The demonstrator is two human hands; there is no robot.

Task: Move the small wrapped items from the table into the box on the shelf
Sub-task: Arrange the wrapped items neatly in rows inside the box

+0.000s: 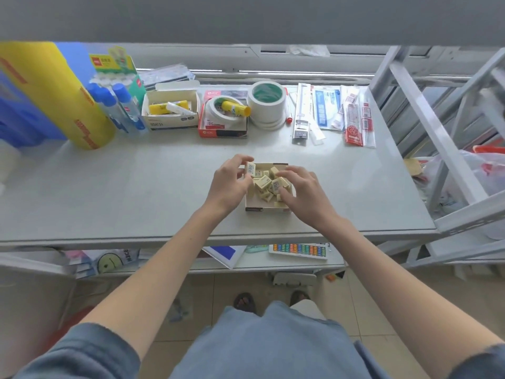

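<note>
A small open cardboard box (266, 207) stands on the grey shelf (136, 192) near its front edge. Several small cream wrapped items (263, 183) lie piled in it. My left hand (231, 183) is at the box's left side and pinches one wrapped item (250, 169) upright over the back left corner. My right hand (300, 191) reaches over the box's right side, its fingers spread and resting on the pile; I cannot tell if it grips anything.
Along the back stand a yellow roll (62, 99), blue-capped bottles (123, 108), a white box of glue sticks (170, 112), a red box with tape (222, 116), a large tape roll (266, 105) and packaged rulers (328, 110). A metal rack (451, 160) rises at right.
</note>
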